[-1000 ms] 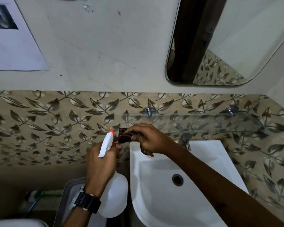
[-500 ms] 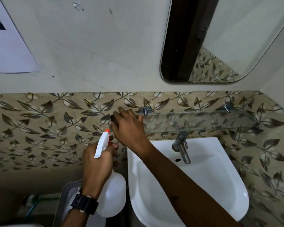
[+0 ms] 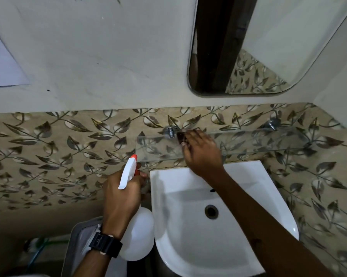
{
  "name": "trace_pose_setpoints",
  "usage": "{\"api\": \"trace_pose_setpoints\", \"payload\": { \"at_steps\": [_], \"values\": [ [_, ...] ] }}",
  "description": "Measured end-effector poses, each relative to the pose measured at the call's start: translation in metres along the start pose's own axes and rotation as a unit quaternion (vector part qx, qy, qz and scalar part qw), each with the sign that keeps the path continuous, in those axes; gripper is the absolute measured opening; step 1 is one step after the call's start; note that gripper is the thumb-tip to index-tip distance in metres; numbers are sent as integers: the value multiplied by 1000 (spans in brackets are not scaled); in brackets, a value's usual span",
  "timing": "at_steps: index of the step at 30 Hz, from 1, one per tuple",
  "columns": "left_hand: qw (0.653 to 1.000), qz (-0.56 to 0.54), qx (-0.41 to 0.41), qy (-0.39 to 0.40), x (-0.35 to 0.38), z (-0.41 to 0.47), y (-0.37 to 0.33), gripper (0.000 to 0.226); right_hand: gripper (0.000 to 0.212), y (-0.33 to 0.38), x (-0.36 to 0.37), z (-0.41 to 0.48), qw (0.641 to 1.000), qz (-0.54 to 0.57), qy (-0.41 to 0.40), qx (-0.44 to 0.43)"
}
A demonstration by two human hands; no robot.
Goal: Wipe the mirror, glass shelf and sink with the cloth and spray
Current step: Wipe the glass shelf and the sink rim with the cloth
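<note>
My left hand (image 3: 121, 196) grips a white spray bottle (image 3: 137, 238) with an orange-tipped trigger head, held left of the white sink (image 3: 268, 196). My right hand (image 3: 200, 150) lies flat on the glass shelf (image 3: 268, 140) above the sink, pressing a dark cloth (image 3: 181, 136) near the left chrome bracket. Most of the cloth is hidden under my fingers. The mirror (image 3: 278, 47) hangs on the wall above the shelf. My right forearm crosses over the sink basin and hides the tap.
Leaf-patterned tiles (image 3: 58, 152) run behind the shelf and sink. A second chrome bracket (image 3: 272, 123) holds the shelf's right end. A white paper (image 3: 2, 64) hangs on the plain wall at left. A grey bin lid (image 3: 82, 242) sits below my left wrist.
My right hand has slid the cloth rightward along the glass shelf, from its left end to past the left bracket. My left hand with the spray bottle has stayed put.
</note>
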State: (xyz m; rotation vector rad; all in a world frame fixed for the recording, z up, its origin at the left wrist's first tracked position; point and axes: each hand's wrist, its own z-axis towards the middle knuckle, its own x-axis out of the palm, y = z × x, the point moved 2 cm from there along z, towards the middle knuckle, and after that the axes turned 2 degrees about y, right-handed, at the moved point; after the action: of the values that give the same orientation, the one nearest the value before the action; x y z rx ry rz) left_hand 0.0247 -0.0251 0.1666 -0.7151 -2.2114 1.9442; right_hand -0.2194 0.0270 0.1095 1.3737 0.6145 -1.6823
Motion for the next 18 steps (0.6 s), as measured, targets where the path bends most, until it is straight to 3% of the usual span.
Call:
{"api": "trace_pose_setpoints", "payload": {
  "at_steps": [2,6,9,14,18],
  "values": [
    [1000,-10,0,14,8,-2,-5,8,53,-32,-11,-5,1000,-4,4,31],
    [998,-20,5,51,28,-2,-7,38,51,-96,-28,-18,998,2,-31,49],
    [998,-30,13,59,41,-3,-5,31,51,-140,-38,-23,996,-15,-36,81],
    [997,-33,20,67,55,-1,-2,41,55,-207,-51,-32,990,-29,-27,133],
    [997,-36,12,65,61,1,2,37,58,-253,-64,-41,983,-31,-39,175]
  ]
}}
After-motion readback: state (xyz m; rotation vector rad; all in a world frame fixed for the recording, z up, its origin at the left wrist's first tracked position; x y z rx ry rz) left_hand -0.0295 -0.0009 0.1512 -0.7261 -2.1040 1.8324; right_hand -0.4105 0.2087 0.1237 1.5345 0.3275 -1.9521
